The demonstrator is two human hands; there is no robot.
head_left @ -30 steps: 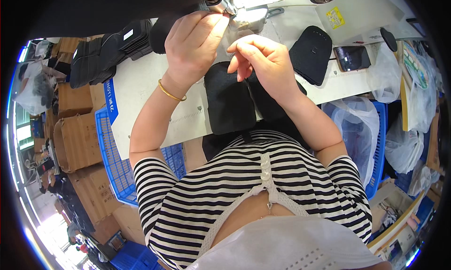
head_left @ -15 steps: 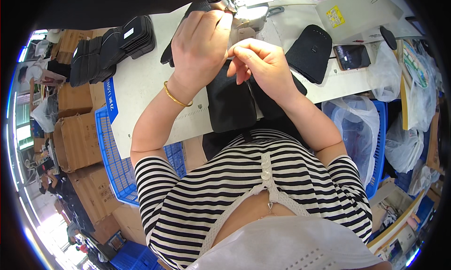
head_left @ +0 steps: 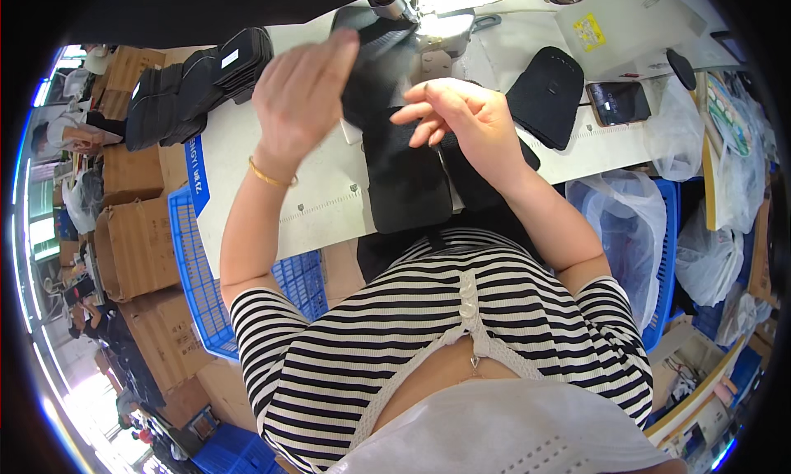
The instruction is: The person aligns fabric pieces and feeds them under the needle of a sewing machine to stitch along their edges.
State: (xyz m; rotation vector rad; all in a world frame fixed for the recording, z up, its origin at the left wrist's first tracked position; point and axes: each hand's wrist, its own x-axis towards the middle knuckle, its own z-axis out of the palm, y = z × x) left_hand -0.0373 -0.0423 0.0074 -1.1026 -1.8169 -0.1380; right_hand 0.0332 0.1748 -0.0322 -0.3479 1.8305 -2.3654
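Note:
My left hand (head_left: 301, 99), smeared by motion, is raised to the left of the sewing machine's needle area (head_left: 397, 8). Its fingertips are at the left edge of a blurred black fabric piece (head_left: 375, 74); whether they grip it cannot be made out. To the right of that piece, my right hand (head_left: 465, 124) hovers with its fingers bent and apart, no object visible in them. Below the hands, a flat black rounded piece (head_left: 408, 185) overhangs the table's front edge. Another black piece (head_left: 478, 173) lies beside it, partly under my right wrist.
Stacked black pieces (head_left: 243, 66) stand at the table's far left. A black pouch (head_left: 544, 99) and a phone (head_left: 618, 103) lie on the right. Blue baskets (head_left: 194, 268) flank me below the white tabletop (head_left: 321, 202); plastic bags (head_left: 618, 218) hang over the right one.
My hands have parted. The left has swung left and slightly down from the needle area; the right has loosened its pinch and stayed nearly in place. The black fabric piece has shifted right.

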